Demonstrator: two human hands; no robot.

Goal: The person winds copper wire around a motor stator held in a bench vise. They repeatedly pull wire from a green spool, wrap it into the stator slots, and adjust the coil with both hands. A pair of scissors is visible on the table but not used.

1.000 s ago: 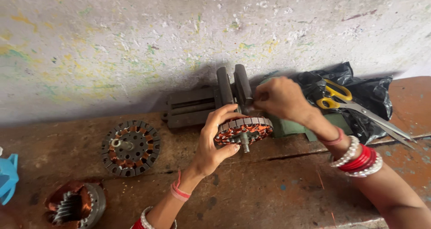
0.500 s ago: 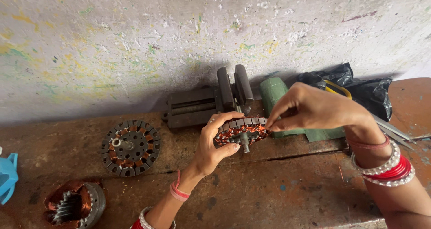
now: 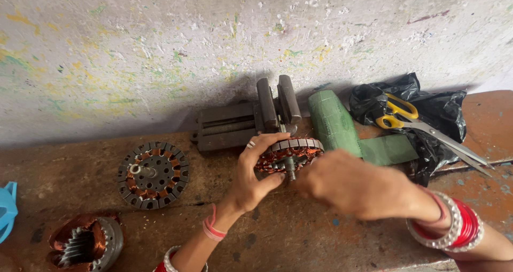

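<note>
Wall: rough whitewashed wall (image 3: 160,48) with yellow and green flecks, right behind everything.
Bench: worn reddish-brown wooden bench (image 3: 299,234), everything sits on it.
Bag: crumpled black plastic bag (image 3: 443,109) far right, yellow-handled scissors (image 3: 422,125) lying on top; can't see inside it.
Vise: dark metal bench vise (image 3: 251,120) against the wall.
Green roll: green insulating sheet roll (image 3: 334,123), partly unrolled, beside the vise.
Spare stators: flat round copper-wound stator (image 3: 153,174) at left, another rusty copper-wound one (image 3: 85,243) bottom left.
Held stator: round copper-wound motor stator with centre shaft (image 3: 288,155), just in front of the vise.
Left hand: left hand (image 3: 254,176) curled around the held stator's rim, gripping it.
Right hand: right hand (image 3: 358,189) fingers bunched at the shaft, blurry, can't tell if it's pinching anything.
</note>
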